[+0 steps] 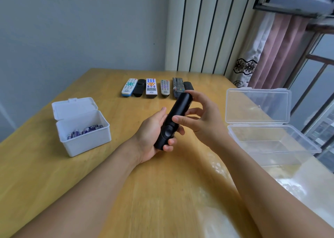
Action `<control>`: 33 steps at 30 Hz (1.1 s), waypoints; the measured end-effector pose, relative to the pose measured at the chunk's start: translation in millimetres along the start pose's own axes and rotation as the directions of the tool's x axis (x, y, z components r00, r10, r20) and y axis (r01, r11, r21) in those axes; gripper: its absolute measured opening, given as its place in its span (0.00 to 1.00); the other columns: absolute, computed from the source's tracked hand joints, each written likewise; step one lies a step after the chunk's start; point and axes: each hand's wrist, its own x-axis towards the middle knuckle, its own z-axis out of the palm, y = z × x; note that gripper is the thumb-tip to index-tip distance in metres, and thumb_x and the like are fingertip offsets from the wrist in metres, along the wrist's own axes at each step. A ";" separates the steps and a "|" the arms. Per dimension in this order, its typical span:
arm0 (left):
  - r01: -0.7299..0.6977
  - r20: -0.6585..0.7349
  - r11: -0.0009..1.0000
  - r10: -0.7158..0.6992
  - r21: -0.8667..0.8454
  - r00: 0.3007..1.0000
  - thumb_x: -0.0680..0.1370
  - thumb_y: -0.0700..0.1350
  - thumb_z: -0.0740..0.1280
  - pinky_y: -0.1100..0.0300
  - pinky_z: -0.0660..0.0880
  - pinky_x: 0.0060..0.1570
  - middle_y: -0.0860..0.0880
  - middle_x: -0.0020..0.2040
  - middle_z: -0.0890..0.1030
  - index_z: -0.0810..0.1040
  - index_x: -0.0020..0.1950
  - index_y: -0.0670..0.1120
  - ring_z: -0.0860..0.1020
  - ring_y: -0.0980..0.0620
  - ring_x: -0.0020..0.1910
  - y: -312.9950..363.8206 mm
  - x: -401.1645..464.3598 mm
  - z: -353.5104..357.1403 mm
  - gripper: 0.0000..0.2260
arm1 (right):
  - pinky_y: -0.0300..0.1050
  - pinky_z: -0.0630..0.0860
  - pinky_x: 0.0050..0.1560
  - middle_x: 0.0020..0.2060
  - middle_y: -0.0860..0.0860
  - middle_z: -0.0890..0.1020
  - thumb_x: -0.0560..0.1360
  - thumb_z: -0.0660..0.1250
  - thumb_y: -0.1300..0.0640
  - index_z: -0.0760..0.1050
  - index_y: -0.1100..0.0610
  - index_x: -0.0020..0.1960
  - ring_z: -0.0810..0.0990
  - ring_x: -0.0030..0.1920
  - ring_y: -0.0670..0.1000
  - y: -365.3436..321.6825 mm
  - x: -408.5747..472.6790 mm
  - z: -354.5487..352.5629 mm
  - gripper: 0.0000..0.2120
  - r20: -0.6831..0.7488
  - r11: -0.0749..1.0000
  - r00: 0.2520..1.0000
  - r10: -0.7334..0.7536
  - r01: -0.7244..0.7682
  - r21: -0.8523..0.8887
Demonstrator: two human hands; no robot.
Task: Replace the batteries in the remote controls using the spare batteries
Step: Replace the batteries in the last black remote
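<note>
Counted on tabletop (108, 192): six remotes in a row near the far edge, one more in hand, two boxes.

Row, left to right: white remote with teal keys and blue end (129, 87); black remote (139, 88); white remote with orange keys (151, 88); grey remote with purple keys (165, 87); dark grey remote (177, 85); black remote at row's right end (188, 86), partly hidden behind the fingers.

White box (85, 140) toward the left edge, hinged lid tipped back and open; purple-and-silver spare batteries (85, 130) heaped inside, count not readable. Clear plastic box (271, 143) at the right edge, lid open and standing upright.

Held black remote (178, 113): raised above the tabletop's middle, slim, glossy, rounded ends, tilted with far end up and to the right; round pad or dimple on the near half; no key markings legible.

Left hand (153, 138): curled round the near end of the held remote from below, fingertips wrapped over its right side, thumb lying along its left side.

Right hand (200, 118): partly closed, thumb pressed on the remote's mid-body, index finger hooked over the far end, other fingers bent behind it.
</note>
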 end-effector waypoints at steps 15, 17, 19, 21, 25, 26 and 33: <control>-0.153 -0.100 0.961 0.180 0.232 0.979 0.86 0.54 0.52 0.63 0.63 0.21 0.42 0.39 0.78 0.78 0.59 0.47 0.67 0.53 0.25 -6.4 0.3 5.6 0.18 | 0.45 0.82 0.48 0.49 0.51 0.82 0.61 0.82 0.48 0.74 0.49 0.72 0.83 0.42 0.51 5.2 -1.0 -0.1 0.41 -0.051 0.999 0.998 0.029 -0.031 -0.033; -0.152 -0.130 0.967 0.180 0.202 0.975 0.86 0.57 0.51 0.64 0.62 0.21 0.42 0.38 0.78 0.78 0.58 0.47 0.67 0.53 0.24 -8.0 -0.3 6.2 0.20 | 0.47 0.83 0.51 0.54 0.48 0.82 0.61 0.82 0.48 0.74 0.49 0.72 0.85 0.47 0.48 4.0 -2.8 0.7 0.41 -0.048 0.997 0.998 0.032 -0.036 -0.071; -0.142 -0.145 0.977 0.166 0.159 0.975 0.86 0.59 0.51 0.64 0.62 0.20 0.42 0.37 0.78 0.78 0.60 0.45 0.67 0.52 0.24 -9.1 0.4 5.3 0.23 | 0.48 0.83 0.53 0.56 0.46 0.82 0.62 0.83 0.50 0.74 0.50 0.72 0.84 0.51 0.45 2.6 -4.2 1.6 0.40 -0.043 0.997 0.998 0.038 -0.041 -0.069; -0.135 -0.158 0.980 0.158 0.147 0.975 0.85 0.59 0.51 0.65 0.61 0.20 0.41 0.37 0.78 0.77 0.62 0.42 0.67 0.52 0.23 -9.4 1.7 3.6 0.24 | 0.48 0.83 0.53 0.55 0.44 0.83 0.63 0.83 0.52 0.74 0.50 0.71 0.84 0.52 0.45 0.3 -5.1 2.8 0.38 -0.039 0.998 0.999 0.032 -0.035 -0.060; -0.130 -0.173 0.978 0.159 0.163 0.972 0.86 0.55 0.53 0.64 0.60 0.21 0.42 0.37 0.78 0.77 0.60 0.44 0.66 0.52 0.23 -9.0 1.1 3.2 0.19 | 0.46 0.83 0.51 0.56 0.44 0.83 0.64 0.83 0.54 0.75 0.51 0.70 0.85 0.51 0.45 1.4 -5.5 4.0 0.36 -0.038 0.997 0.999 0.014 -0.017 -0.077; -0.130 -0.168 0.977 0.159 0.169 0.973 0.86 0.54 0.53 0.64 0.60 0.21 0.42 0.36 0.78 0.77 0.60 0.44 0.66 0.52 0.23 -9.2 0.8 3.1 0.19 | 0.45 0.83 0.51 0.56 0.45 0.83 0.65 0.83 0.54 0.75 0.51 0.69 0.85 0.51 0.46 2.4 -5.2 4.6 0.34 -0.046 0.997 0.999 0.012 -0.016 -0.078; -0.089 -0.128 0.936 0.140 0.340 0.982 0.85 0.60 0.52 0.62 0.63 0.21 0.42 0.39 0.82 0.84 0.56 0.44 0.72 0.50 0.25 9.9 3.3 -13.0 0.27 | 0.45 0.75 0.39 0.38 0.49 0.83 0.79 0.69 0.60 0.81 0.57 0.58 0.77 0.34 0.48 -2.7 3.9 -8.9 0.08 -0.040 0.973 0.991 0.129 -0.118 0.199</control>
